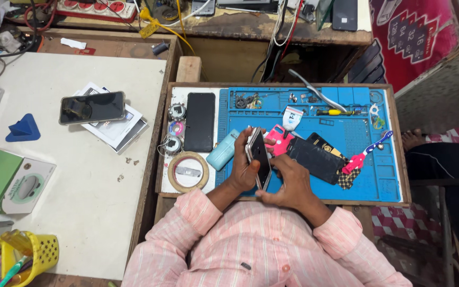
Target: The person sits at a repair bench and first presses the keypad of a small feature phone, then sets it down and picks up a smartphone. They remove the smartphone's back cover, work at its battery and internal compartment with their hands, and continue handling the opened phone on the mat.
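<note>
Phone in hand: a slim smartphone (258, 155) with a glossy dark face and a pale metallic edge, held tilted on its long side above the near edge of the blue mat, just in front of the person's chest.
Left hand: the left hand (244, 169) is wrapped round the phone's left edge, fingers curled up over the top corner, clamping it.
Right hand: the right hand (291, 182) grips the phone's lower right edge, thumb and fingertips pinched at the bottom corner; what the fingertips press on is hidden by the phone.
Work mat: a blue rubbery mat (365, 175) with moulded compartments along its top, lying in a shallow wooden tray (402, 175).
Beside the hands: a pale blue rounded case (222, 150) just left of the phone; a pink card-like piece (280, 139) partly covered behind it; a flat black slab (313, 158) to the right, its near corner hidden by the right hand.
Farther on the tray: a matte black phone (200, 121) lying flat, a ring of tan tape (188, 171), and small round spools (176, 128) too small to make out.
Tools: metal tweezers (314, 91) and a yellow-handled screwdriver (332, 112) on the mat's upper part.
Side table: a white, smooth tabletop (81, 191) bearing another dark phone (92, 107) on papers, a blue wedge stand (23, 128), and a yellow perforated basket (41, 250) cut off at the corner.
Sleeves: pink striped cloth covers both forearms.
</note>
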`<state>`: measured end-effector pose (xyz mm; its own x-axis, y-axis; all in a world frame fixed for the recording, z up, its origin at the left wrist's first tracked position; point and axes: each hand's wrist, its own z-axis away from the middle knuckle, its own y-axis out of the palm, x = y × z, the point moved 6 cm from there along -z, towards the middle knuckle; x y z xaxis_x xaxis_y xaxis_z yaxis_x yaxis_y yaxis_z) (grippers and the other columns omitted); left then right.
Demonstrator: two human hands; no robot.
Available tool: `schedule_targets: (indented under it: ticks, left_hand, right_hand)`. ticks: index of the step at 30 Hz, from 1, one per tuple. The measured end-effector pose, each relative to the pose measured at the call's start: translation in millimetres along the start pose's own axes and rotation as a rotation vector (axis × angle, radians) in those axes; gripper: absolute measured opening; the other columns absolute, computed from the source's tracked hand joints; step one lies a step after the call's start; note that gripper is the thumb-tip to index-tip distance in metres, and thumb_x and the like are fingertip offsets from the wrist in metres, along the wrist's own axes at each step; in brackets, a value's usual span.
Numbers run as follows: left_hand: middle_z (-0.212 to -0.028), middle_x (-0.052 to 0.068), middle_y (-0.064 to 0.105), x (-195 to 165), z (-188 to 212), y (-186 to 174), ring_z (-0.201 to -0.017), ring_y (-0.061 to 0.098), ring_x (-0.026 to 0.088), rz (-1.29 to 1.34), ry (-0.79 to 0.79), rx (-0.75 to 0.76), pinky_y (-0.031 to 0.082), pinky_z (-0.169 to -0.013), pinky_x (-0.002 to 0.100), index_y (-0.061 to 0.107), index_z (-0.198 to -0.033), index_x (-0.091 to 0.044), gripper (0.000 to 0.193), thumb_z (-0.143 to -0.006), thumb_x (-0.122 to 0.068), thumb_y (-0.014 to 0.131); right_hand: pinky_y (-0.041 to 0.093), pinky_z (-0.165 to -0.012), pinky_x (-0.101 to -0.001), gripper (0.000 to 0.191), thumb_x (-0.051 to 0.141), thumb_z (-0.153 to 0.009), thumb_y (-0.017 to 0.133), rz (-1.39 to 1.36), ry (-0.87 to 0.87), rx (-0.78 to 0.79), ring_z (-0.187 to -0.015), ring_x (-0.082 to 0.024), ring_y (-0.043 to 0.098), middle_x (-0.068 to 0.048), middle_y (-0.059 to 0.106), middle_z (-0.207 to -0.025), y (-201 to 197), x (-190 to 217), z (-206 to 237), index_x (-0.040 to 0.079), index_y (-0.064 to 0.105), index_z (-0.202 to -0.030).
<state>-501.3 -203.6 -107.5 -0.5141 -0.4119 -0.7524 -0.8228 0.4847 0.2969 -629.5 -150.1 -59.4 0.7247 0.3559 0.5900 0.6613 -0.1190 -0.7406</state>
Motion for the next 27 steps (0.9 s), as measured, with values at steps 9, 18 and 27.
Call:
schedule_targets:
  ticks: [9, 18, 27]
  left_hand:
    - [-0.146, 0.019, 0.046, -0.6, -1.4, -2.8, -0.130, 0.056, 0.026, -0.188, 0.092, 0.013, 0.045, -0.120, 0.041, 0.028, -0.158, -0.007, 0.071, -0.111, -0.054, 0.053]
    - [-0.144, 0.022, 0.045, -0.2, -19.1, -4.1, -0.124, 0.061, 0.026, 0.089, -0.101, 0.012, 0.055, -0.103, 0.039, 0.026, -0.153, -0.004, 0.077, -0.106, -0.057, 0.053]
    - [-0.143, 0.021, 0.045, -8.7, -19.3, -8.0, -0.124, 0.060, 0.024, -0.044, -0.060, -0.004, 0.054, -0.102, 0.039, 0.017, -0.156, -0.003, 0.086, -0.104, -0.062, 0.051]
  right_hand:
    - [0.054, -0.064, -0.0413, 0.076, 0.051, -0.051, 0.089, 0.034, -0.072, -0.031, -0.076, -0.031, 0.067, -0.012, 0.067, -0.093, 2.6, -0.8, -2.1, 0.002, 0.068, -0.105]
    - [0.052, -0.057, -0.0369, 0.071, 0.053, -0.050, 0.088, -0.010, 0.047, 0.014, -0.062, -0.023, 0.064, -0.009, 0.063, -0.080, 5.9, -10.8, -14.2, 0.004, 0.068, -0.097]
    - [0.051, -0.059, -0.0355, 0.066, 0.039, -0.052, 0.086, -0.091, -0.032, -0.055, -0.064, -0.023, 0.061, -0.009, 0.061, -0.083, 3.7, -12.1, -12.9, 0.003, 0.065, -0.103]
